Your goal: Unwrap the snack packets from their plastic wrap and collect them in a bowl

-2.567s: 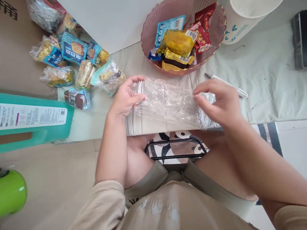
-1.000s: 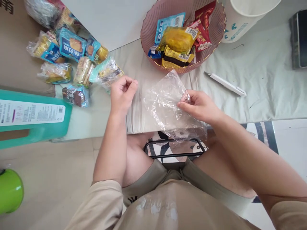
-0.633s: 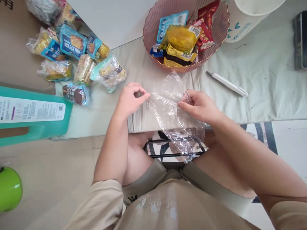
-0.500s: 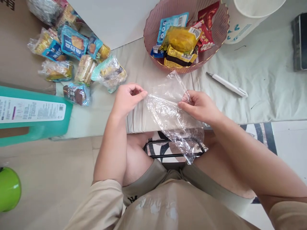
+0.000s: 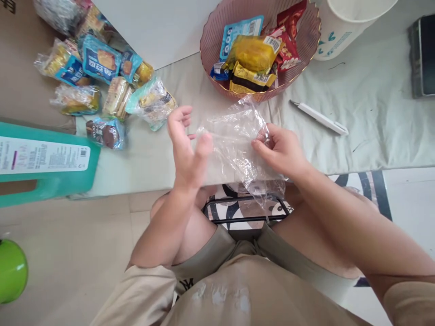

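A clear plastic bag [image 5: 234, 140] hangs over the cloth-covered table edge, its lower end drooping above my lap. My right hand [image 5: 280, 147] pinches the bag's right side between thumb and fingers. At the bag's left edge, my left hand [image 5: 188, 147] is open, with the thumb raised and blurred and the fingers apart. Just beyond the bag stands a pink ribbed bowl [image 5: 212, 50] with a gold rim, holding several wrapped snacks, among them a yellow packet [image 5: 254, 54]. To the right of the bag lies a white utility knife [image 5: 319, 117].
Several wrapped snacks [image 5: 102, 59] are heaped at the back left by a cardboard box [image 5: 30, 90]. A teal container [image 5: 81, 158] lies at the left edge. A white paper cup [image 5: 343, 34] and a black device [image 5: 423, 56] stand at the right.
My left hand has gone from a pinch to open fingers and turned upward. The bag has spread and its hanging end has lifted slightly. My right hand keeps its pinch.
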{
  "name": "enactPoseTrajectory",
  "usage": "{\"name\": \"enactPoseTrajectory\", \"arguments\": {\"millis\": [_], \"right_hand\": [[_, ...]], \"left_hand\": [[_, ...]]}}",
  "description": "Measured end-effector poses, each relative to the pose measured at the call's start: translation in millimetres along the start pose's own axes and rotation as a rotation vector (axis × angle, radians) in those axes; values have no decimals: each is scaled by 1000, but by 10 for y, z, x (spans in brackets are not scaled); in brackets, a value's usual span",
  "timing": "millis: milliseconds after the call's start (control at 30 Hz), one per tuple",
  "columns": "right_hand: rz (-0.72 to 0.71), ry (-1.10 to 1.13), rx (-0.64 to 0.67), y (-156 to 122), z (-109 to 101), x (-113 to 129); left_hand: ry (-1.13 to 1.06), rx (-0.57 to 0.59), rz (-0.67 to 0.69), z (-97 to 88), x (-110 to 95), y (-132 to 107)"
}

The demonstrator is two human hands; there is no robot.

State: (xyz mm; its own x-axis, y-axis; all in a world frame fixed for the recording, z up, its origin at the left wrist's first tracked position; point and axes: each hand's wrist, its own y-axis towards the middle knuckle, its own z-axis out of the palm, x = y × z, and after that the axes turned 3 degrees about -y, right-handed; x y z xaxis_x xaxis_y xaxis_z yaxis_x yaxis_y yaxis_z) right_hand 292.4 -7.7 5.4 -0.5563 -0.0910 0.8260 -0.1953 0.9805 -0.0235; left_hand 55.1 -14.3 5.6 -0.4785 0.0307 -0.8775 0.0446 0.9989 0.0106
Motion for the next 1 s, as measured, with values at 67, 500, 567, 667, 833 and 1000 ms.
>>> {"name": "enactPoseTrajectory", "arguments": {"millis": [67,500,567,667,833,1000], "right_hand": [[-4,-20,-58,-43,3,41],[-112,590,15,-274,-152,28],[-110,715,119,-287,-203,29],[-79,776,195,-300,-261,34],[91,764,84,-241,-285,-34],[236,471,171,-133,-253,-121]], "left_hand": [[30,36,23,87,-97,-65],[-379,16,-173,570,-186,-249],[-645,223,-306,558,-199,-192],[-827,434,-428,527,-284,-118],[-683,279,-354,482,-315,12],[-494,165,-252,386,-134,126]]}}
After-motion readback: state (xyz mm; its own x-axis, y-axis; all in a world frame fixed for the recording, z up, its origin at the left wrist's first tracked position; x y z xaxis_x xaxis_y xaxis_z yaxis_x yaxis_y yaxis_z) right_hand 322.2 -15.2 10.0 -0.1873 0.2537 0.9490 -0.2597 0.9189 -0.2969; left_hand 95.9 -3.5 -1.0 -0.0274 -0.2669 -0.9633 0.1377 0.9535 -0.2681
